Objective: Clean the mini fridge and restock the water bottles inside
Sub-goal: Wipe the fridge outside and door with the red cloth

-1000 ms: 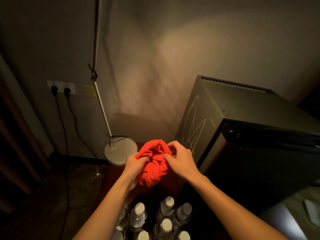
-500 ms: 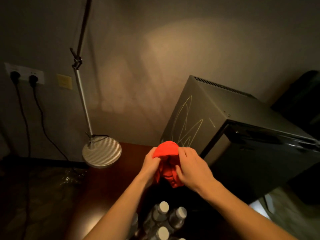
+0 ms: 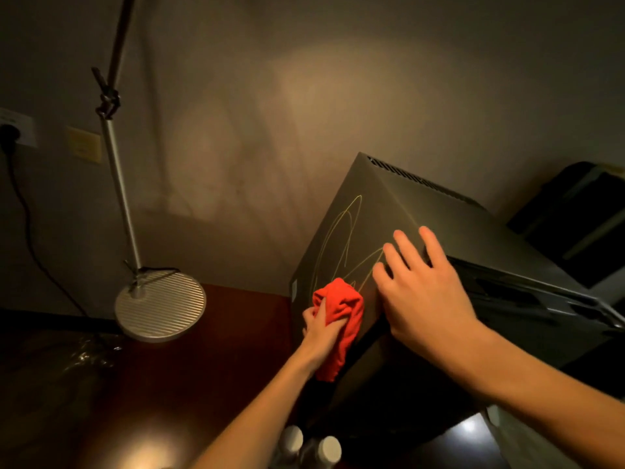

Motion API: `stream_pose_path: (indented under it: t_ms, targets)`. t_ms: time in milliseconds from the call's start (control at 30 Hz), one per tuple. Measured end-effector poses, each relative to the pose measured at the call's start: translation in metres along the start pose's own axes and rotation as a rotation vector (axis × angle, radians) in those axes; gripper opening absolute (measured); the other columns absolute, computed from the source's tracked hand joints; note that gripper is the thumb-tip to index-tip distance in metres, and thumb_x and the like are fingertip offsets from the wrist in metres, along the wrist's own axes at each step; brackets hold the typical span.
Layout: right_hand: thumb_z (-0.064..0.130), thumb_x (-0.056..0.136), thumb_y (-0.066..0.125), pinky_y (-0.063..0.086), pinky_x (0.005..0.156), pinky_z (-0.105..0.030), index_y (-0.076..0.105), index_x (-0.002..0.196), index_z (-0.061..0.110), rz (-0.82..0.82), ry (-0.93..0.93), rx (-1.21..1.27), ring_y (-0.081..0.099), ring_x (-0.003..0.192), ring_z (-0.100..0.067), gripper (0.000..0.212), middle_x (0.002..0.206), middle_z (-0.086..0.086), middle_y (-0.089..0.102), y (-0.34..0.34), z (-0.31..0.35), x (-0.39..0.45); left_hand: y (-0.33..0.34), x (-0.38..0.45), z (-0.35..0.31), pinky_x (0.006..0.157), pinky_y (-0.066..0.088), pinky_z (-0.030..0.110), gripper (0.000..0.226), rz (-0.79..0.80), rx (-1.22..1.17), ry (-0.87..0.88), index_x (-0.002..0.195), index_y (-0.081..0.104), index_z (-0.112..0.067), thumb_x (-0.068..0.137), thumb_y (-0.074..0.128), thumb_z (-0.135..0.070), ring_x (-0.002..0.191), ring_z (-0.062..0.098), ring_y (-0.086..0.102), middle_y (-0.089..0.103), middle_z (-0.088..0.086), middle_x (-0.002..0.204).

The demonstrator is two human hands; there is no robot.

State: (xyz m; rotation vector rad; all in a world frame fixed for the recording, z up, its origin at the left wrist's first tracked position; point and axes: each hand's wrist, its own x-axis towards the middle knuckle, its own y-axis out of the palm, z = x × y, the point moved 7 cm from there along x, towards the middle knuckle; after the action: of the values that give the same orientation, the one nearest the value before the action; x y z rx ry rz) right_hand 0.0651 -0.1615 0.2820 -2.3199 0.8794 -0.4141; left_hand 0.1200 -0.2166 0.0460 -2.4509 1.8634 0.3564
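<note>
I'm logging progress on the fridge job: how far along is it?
Done: nothing visibly. In hand: the left hand presses the red cloth on the fridge side by yellow scribbles; the right hand rests on it. Left: scribbles, inside, bottles outside.

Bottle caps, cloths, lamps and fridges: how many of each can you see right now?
White bottle caps: 2
Red cloth: 1, held in the left hand
Lamp: 1
Mini fridge: 1, with the right hand flat on it
Total: 5
</note>
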Motion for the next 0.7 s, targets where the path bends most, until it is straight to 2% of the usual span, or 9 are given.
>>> stream_pose_path:
  t_ms: [100, 167, 233, 300, 433, 500, 567, 633, 700]
  targets:
    - [0.036, 0.065, 0.068, 0.023, 0.113, -0.055, 0.064, 0.116, 0.013, 0.012, 0.018, -0.005, 0.045, 0.131, -0.036, 0.056, 0.131, -0.017, 0.057, -0.016, -0.025, 0.006, -0.005, 0.013, -0.024, 0.115, 0.028, 0.037, 0.098, -0.049, 0.030, 0.087, 0.140, 0.048, -0.031, 0.050, 0.047, -0.071, 0.124, 0.031, 0.043, 0.034, 0.006, 0.123]
    - [0.051, 0.077, 0.059, 0.025, 0.113, -0.046, 0.051, 0.132, 0.022, 0.063, 0.038, 0.058, 0.038, 0.137, -0.027, 0.062, 0.143, -0.005, 0.048, -0.018, -0.044, 0.009, -0.004, 0.013, -0.049, 0.113, 0.030, 0.033, 0.097, -0.049, 0.030, 0.207, 0.140, 0.049, -0.021, 0.055, 0.048, -0.067, 0.124, 0.026, 0.044, 0.036, 0.006, 0.124]
    - [0.067, 0.081, 0.049, 0.035, 0.108, -0.040, 0.036, 0.144, 0.027, 0.067, 0.058, 0.210, 0.035, 0.139, -0.019, 0.076, 0.150, 0.005, 0.039, -0.019, -0.059, 0.011, 0.001, 0.007, -0.078, 0.113, 0.030, 0.033, 0.094, -0.026, 0.048, 0.356, 0.141, 0.046, -0.011, 0.060, 0.050, -0.060, 0.125, 0.023, 0.043, 0.036, 0.008, 0.129]
    - [0.077, 0.077, 0.041, 0.044, 0.100, -0.038, 0.027, 0.150, 0.030, 0.064, 0.086, 0.364, 0.030, 0.142, -0.012, 0.087, 0.155, 0.012, 0.031, -0.017, -0.066, 0.011, 0.008, -0.001, -0.103, 0.114, 0.027, 0.030, 0.087, 0.000, 0.059, 0.493, 0.140, 0.045, -0.008, 0.064, 0.053, -0.048, 0.130, 0.024, 0.039, 0.033, 0.011, 0.137]
    - [0.080, 0.065, 0.029, 0.037, 0.110, -0.036, 0.020, 0.152, 0.030, 0.080, 0.087, 0.512, 0.021, 0.145, -0.008, 0.101, 0.158, 0.011, 0.024, -0.010, -0.067, 0.014, 0.017, -0.011, -0.134, 0.116, 0.025, 0.032, 0.077, -0.003, 0.070, 0.698, 0.140, 0.048, -0.012, 0.071, 0.063, -0.041, 0.136, 0.024, 0.036, 0.030, 0.011, 0.146]
    - [0.080, 0.063, 0.029, 0.033, 0.114, -0.038, 0.018, 0.153, 0.029, 0.086, 0.087, 0.552, 0.018, 0.146, -0.009, 0.104, 0.160, 0.009, 0.021, -0.006, -0.067, 0.015, 0.017, -0.006, -0.134, 0.115, 0.029, 0.037, 0.072, -0.032, 0.082, 0.715, 0.140, 0.049, -0.014, 0.072, 0.067, -0.034, 0.134, 0.026, 0.039, 0.031, 0.009, 0.146]
    - [0.079, 0.070, 0.040, 0.030, 0.116, -0.038, 0.014, 0.155, 0.028, 0.101, 0.091, 0.564, 0.015, 0.147, -0.011, 0.102, 0.161, 0.009, 0.016, -0.002, -0.068, 0.015, 0.013, 0.006, -0.130, 0.114, 0.031, 0.039, 0.071, -0.076, 0.076, 0.664, 0.138, 0.050, -0.012, 0.071, 0.065, -0.031, 0.131, 0.028, 0.042, 0.035, 0.009, 0.144]
    - [0.074, 0.077, 0.050, 0.028, 0.115, -0.037, 0.011, 0.155, 0.028, 0.115, 0.112, 0.569, 0.012, 0.148, -0.012, 0.099, 0.162, 0.010, 0.012, 0.001, -0.071, 0.013, 0.003, 0.026, -0.118, 0.111, 0.035, 0.036, 0.075, -0.121, 0.031, 0.539, 0.136, 0.053, -0.013, 0.070, 0.060, -0.048, 0.124, 0.025, 0.048, 0.041, 0.010, 0.136]
    - [0.068, 0.081, 0.052, 0.028, 0.113, -0.035, 0.011, 0.155, 0.029, 0.102, 0.128, 0.550, 0.010, 0.148, -0.012, 0.093, 0.163, 0.008, 0.011, 0.000, -0.071, 0.010, -0.009, 0.054, -0.092, 0.108, 0.040, 0.036, 0.076, -0.131, -0.030, 0.377, 0.131, 0.059, -0.024, 0.065, 0.058, -0.062, 0.116, 0.021, 0.056, 0.050, 0.007, 0.128]
